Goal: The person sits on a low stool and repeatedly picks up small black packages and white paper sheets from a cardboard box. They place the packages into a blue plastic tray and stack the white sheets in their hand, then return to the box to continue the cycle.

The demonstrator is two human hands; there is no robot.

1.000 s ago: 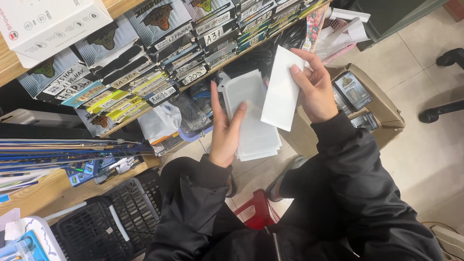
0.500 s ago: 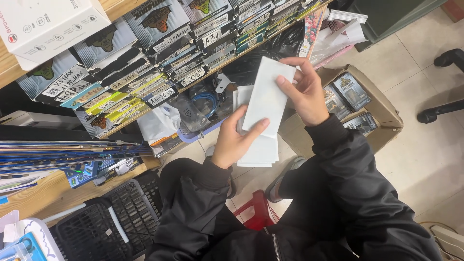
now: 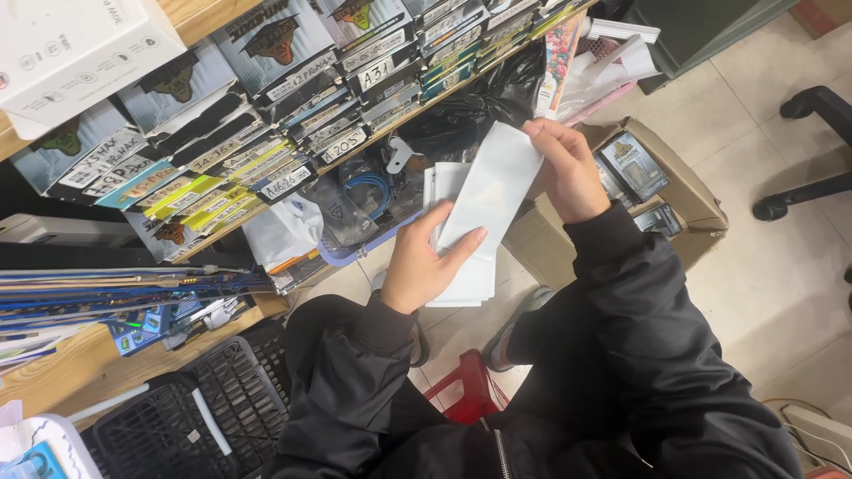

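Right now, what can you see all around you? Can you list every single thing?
flat white paper packets: a small stack, white, held between both hands
slim boxed packages: many, grey, black and yellow, rowed on the wooden shelf
brown cardboard box: one, on the floor at right, packages inside
black plastic crate: one, lower left
red plastic stool: one, under the person
black chair legs: far right
left hand: under the stack
right hand: pinching the top packet
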